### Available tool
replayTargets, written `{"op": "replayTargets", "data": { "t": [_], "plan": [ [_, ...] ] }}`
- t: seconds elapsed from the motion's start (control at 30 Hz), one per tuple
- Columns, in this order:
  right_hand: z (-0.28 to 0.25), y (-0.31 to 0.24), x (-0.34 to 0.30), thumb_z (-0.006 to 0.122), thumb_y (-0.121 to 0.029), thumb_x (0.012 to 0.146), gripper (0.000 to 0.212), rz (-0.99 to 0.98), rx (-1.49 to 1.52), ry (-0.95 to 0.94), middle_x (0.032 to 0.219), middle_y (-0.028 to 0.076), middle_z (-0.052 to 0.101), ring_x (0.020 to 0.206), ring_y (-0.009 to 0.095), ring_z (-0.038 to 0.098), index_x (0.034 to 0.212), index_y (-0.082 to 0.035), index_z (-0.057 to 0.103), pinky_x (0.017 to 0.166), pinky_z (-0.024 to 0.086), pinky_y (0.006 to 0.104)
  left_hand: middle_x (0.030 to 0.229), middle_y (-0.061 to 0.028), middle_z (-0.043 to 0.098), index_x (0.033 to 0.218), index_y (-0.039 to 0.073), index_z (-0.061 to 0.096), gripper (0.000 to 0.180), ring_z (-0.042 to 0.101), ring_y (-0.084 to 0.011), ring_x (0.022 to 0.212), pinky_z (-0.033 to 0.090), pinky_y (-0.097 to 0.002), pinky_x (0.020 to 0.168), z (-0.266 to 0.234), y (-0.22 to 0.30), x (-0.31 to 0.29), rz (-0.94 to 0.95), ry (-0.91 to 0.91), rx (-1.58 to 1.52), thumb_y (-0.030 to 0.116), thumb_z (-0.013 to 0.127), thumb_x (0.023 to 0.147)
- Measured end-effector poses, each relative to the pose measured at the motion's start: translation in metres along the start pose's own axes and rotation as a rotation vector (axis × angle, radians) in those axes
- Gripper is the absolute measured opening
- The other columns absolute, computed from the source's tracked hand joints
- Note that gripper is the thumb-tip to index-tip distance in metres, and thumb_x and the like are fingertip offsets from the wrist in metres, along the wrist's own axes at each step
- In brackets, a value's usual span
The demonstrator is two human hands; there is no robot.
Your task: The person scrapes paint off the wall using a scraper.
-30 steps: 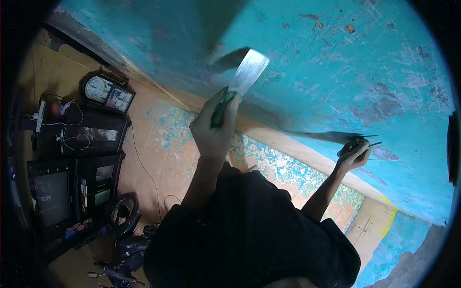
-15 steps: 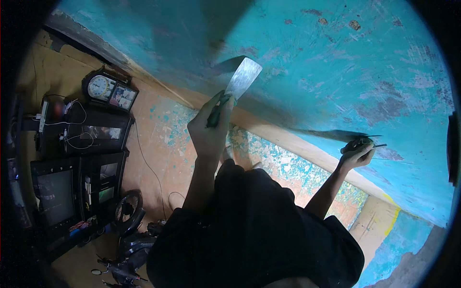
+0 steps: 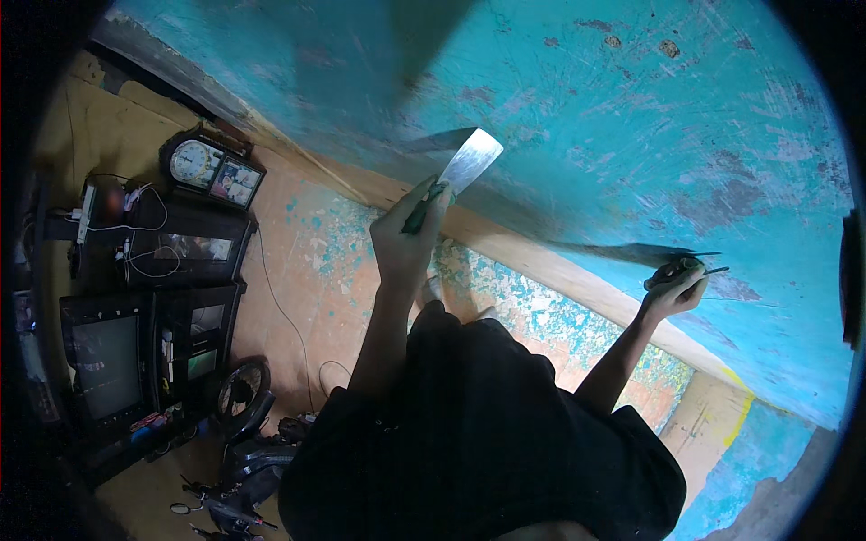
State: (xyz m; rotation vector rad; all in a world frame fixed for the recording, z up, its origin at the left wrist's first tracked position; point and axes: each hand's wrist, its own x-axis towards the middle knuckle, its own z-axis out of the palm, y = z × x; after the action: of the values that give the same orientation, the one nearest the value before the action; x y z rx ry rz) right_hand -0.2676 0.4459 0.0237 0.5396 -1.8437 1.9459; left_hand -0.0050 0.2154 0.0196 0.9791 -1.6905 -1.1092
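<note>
My left hand point(image 3: 403, 239) is closed round the green handle of a paint scraper point(image 3: 473, 160). Its broad metal blade points up and to the right, in front of the scuffed turquoise wall point(image 3: 586, 117); I cannot tell whether it touches. A shadow of the blade falls on the wall beside it. Farther right, my right hand point(image 3: 675, 290) is closed on a dark slim tool point(image 3: 715, 270) close to the wall's lower part. Only a thin end of that tool sticks out past the fingers, and its kind is not clear.
Paint flakes point(image 3: 532, 302) litter the tiled floor along the wall's foot. At the left stand a dark cabinet with a television point(image 3: 106, 365), a clock point(image 3: 194, 162) and a cable point(image 3: 275, 298) on the floor. A motorbike point(image 3: 248, 464) is at the lower left.
My left hand has moved slightly down and to the right with the paint scraper. My right hand has stayed in nearly the same place by the wall.
</note>
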Motion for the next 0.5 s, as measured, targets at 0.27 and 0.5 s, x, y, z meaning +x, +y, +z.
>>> {"op": "replayTargets", "data": {
  "t": [0.27, 0.5],
  "plan": [
    [0.003, -0.005, 0.0, 0.046, -0.034, 0.102, 0.036, -0.02, -0.019, -0.017, 0.057, 0.003, 0.047, 0.038, 0.007, 0.039, 0.085, -0.003, 0.053, 0.032, 0.028, 0.0204, 0.094, -0.0097, 0.073, 0.114, -0.001, 0.067, 0.028, 0.065, -0.0076, 0.081, 0.051, -0.0219, 0.072, 0.016, -0.01, 0.001, -0.046, -0.002, -0.153, 0.011, 0.069, 0.089],
    [-0.004, -0.008, 0.0, 0.046, -0.032, 0.102, 0.034, -0.008, -0.062, -0.061, 0.058, 0.003, 0.048, 0.039, 0.006, 0.04, 0.085, -0.003, 0.053, 0.035, 0.028, 0.0209, 0.097, -0.0121, 0.072, 0.112, -0.005, 0.067, 0.027, 0.065, -0.0094, 0.085, 0.053, -0.0243, 0.074, 0.019, -0.005, -0.003, 0.063, 0.063, -0.172, 0.009, 0.069, 0.088]
  ]
}}
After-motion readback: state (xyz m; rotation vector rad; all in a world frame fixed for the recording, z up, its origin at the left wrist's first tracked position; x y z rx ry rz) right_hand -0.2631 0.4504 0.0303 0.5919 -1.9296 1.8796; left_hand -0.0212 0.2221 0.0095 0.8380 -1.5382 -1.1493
